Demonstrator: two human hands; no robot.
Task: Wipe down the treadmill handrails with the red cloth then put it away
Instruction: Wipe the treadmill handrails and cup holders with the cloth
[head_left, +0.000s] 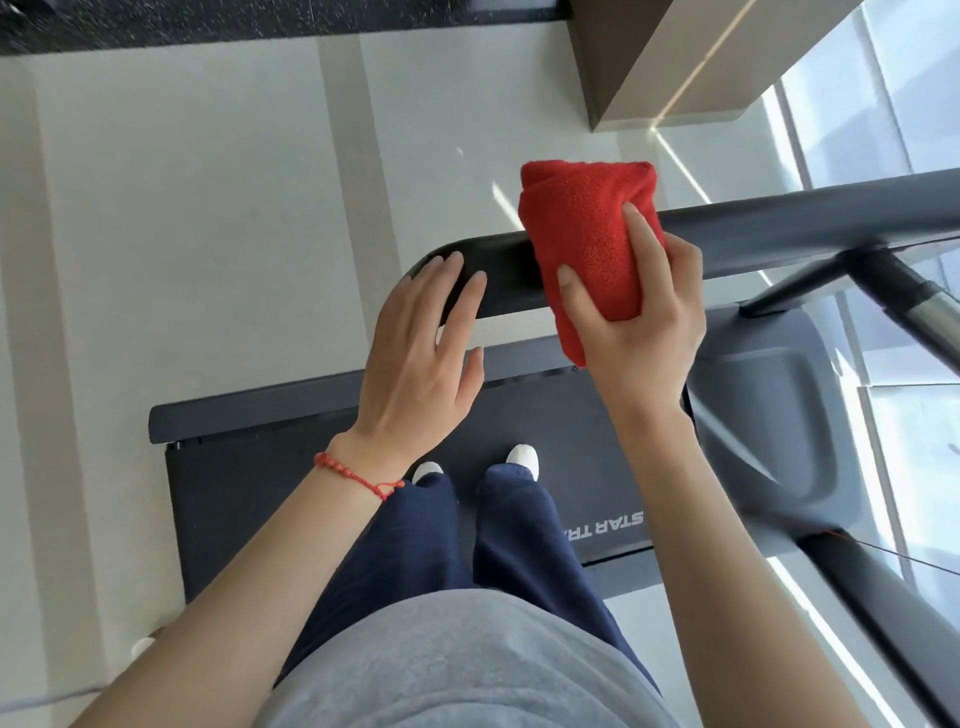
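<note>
Handrail (498, 270), dark, ending in a rounded tip at left, bare pale floor (208, 208) beyond; running right past the frame edge. Left hand (415, 358) spread flat, fingers resting on the rail's tip, gripping nothing. Right hand (639, 322) closed around the red cloth (582, 244), pressing it onto the rail just beside the left. Lower fold of cloth hidden behind the palm. Fleecy, bright red, folded thick. Treadmill belt (322, 493) lettering partly covered by legs.
</note>
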